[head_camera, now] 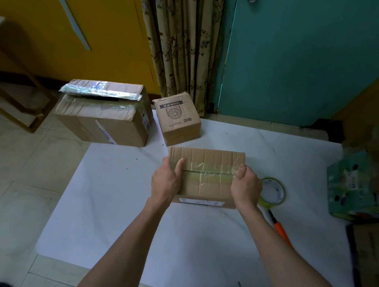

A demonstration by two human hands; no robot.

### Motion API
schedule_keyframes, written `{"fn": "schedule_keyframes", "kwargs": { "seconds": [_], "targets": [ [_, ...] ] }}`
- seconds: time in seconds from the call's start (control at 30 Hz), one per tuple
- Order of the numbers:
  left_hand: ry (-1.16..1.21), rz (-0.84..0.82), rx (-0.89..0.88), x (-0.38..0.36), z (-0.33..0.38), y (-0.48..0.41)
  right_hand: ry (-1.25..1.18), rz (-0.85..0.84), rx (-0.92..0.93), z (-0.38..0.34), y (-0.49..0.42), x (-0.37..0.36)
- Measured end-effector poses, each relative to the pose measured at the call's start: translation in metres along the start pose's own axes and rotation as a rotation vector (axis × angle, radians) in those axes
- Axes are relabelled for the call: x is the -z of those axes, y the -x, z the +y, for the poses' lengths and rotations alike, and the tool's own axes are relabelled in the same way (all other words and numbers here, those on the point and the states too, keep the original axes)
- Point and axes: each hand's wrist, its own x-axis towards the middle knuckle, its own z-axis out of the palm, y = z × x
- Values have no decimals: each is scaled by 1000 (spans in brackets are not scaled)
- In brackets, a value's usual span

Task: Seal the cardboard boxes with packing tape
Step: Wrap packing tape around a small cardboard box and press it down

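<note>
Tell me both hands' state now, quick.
Left hand: grips the box at its left end.
Right hand: grips the box at its right end.

- The box (204, 189) nearest you is matt brown cardboard, ribbed with creases.
- The tape strip (214, 169) along its top seam is clear, glossy and wrinkled.
- Your desk (130, 207) looks smooth, white and faintly veined.
- The far-left box (102, 122) carries crinkled shiny film on top.
- The far curtain (183, 37) is printed cloth.

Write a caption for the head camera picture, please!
Left hand and right hand hold a taped cardboard box beside a tape roll.
</note>
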Motion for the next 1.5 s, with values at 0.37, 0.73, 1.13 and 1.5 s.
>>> {"fn": "schedule_keyframes", "kwargs": {
  "seconds": [0.37,0.73,1.13,1.5],
  "targets": [
    [181,-88,43,1,-12,4,-19,-227,-148,6,6,2],
    [1,-22,42,-1,-9,2,-93,48,19,15,11,-8],
    [-113,-77,48,1,8,17,93,-208,-59,-1,18,9],
    [26,123,-51,-5,3,22,65,-36,61,11,16,-4]
  ]
}}
